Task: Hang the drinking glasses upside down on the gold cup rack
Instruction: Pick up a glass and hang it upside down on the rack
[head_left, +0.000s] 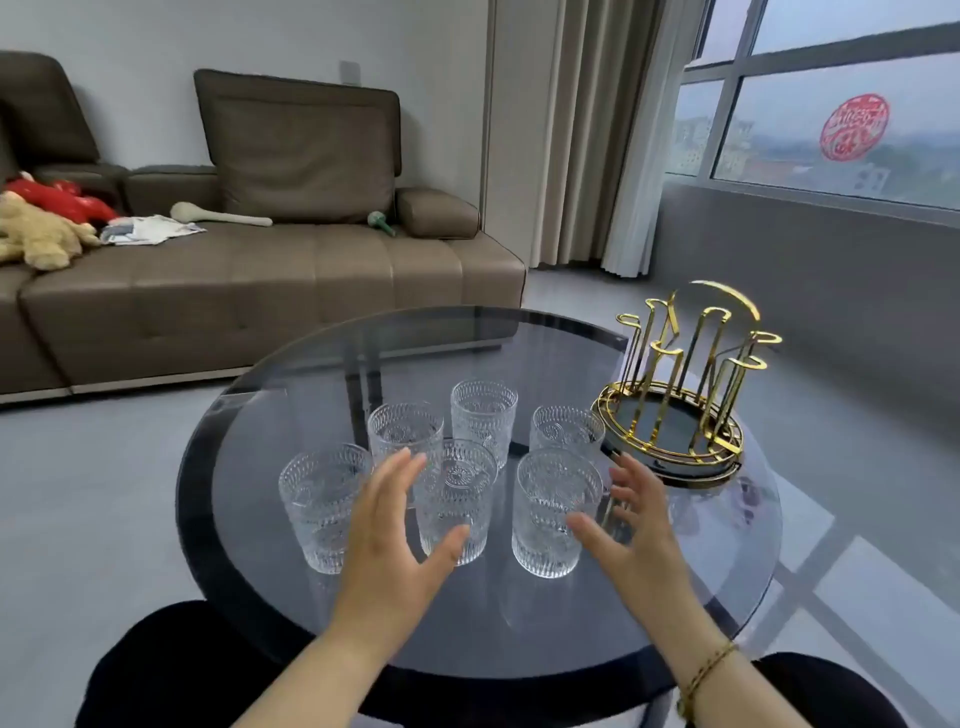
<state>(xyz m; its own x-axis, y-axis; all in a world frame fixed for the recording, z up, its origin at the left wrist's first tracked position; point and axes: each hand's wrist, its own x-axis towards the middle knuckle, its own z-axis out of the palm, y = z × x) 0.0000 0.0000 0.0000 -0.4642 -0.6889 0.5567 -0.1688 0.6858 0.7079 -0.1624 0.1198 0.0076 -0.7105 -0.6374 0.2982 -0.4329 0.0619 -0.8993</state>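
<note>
Several clear embossed drinking glasses stand upright on the round dark glass table (519, 343). The front row holds a left glass (319, 506), a middle glass (456, 499) and a right glass (550, 512); more stand behind. My left hand (389, 540) is open, its fingers spread around the left side of the middle glass, close to it. My right hand (631, 525) is open beside the right glass, thumb near its wall. The gold cup rack (685, 374) stands at the table's right edge with a dark round base, and nothing hangs on its wire prongs.
A brown sofa (260, 275) with plush toys and papers runs behind the table. Curtains (587, 135) and a large window (831, 104) lie at the right. My dark-clad knees (171, 670) sit under the table's near edge. Grey floor surrounds the table.
</note>
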